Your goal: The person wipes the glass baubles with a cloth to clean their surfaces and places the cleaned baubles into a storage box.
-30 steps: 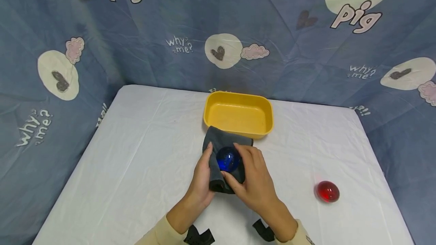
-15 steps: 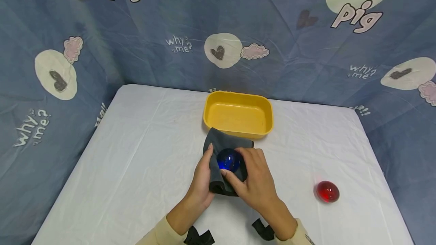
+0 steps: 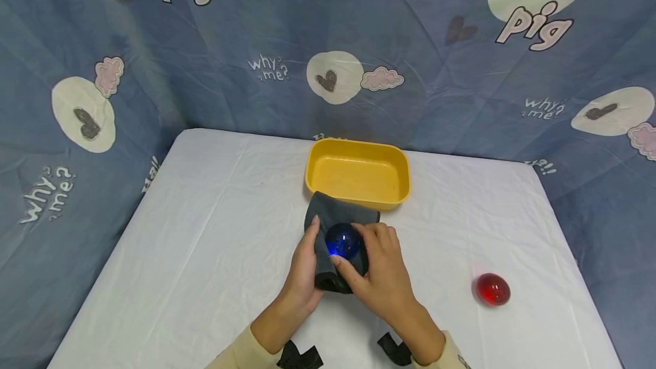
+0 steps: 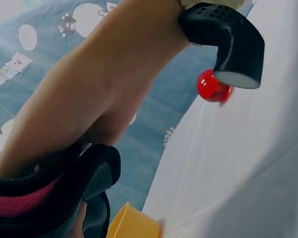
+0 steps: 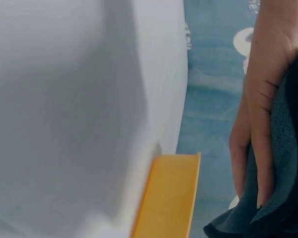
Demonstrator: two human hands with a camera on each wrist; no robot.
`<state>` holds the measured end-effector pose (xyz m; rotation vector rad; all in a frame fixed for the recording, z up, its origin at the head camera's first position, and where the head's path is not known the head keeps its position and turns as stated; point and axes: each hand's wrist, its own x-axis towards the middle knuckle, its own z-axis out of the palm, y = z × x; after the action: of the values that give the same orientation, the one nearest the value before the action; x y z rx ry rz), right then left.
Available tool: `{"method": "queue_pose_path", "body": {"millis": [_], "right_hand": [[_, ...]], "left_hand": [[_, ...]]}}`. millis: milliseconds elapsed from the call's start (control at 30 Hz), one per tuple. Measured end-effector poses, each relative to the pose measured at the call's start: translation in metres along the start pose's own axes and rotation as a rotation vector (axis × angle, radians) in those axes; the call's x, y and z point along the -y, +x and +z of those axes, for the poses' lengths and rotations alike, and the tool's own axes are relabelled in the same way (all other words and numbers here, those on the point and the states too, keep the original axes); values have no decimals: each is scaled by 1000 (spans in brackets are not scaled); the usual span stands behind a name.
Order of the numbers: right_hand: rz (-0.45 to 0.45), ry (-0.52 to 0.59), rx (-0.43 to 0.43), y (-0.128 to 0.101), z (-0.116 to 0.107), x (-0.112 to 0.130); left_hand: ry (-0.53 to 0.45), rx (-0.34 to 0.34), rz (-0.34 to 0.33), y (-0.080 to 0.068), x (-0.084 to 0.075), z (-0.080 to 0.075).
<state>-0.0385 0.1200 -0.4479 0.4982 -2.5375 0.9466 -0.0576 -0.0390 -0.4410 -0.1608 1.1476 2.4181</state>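
A dark grey cloth (image 3: 333, 205) lies across my left hand (image 3: 301, 272), whose thumb runs along its left edge; the fingers beneath are hidden in the head view. From the right wrist view, left-hand fingers (image 5: 263, 144) show against the outside of the cloth (image 5: 283, 173). On the cloth sits a glossy, see-through blue ball (image 3: 343, 241). My right hand (image 3: 383, 272) pinches it, thumb at the lower side and fingers at the upper right. In the left wrist view the cloth (image 4: 102, 171) shows a pink-red patch and hides the ball.
Just beyond the cloth stands a yellow tray (image 3: 359, 200) with nothing visible inside. A see-through red ball (image 3: 492, 289) rests on the white-covered table (image 3: 205, 232) at the right. Printed blue fabric (image 3: 230, 101) encloses the back and sides. Black camera mounts (image 3: 394, 349) sit at the wrists.
The right index finger has drawn slightly down round the ball. The cloth and blue ball have shifted only a little; the tray and red ball stay where they were.
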Motion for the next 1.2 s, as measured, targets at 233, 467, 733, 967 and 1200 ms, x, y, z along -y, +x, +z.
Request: {"method": "queue_pose_path", "body": {"millis": [233, 467, 733, 967, 1200], "right_hand": [[-93, -31, 2, 1, -2, 2], [-93, -64, -15, 0, -2, 5], [-93, -30, -32, 3, -2, 4], [-73, -21, -40, 3, -2, 3], [-86, -49, -80, 4, 0, 3]], "left_hand": [[-3, -3, 11, 0, -1, -1], [-3, -2, -10, -3, 0, -2], [4, -6, 10, -3, -2, -1], [11, 5, 10, -2, -3, -1], [6, 9, 12, -3, -2, 0]]}}
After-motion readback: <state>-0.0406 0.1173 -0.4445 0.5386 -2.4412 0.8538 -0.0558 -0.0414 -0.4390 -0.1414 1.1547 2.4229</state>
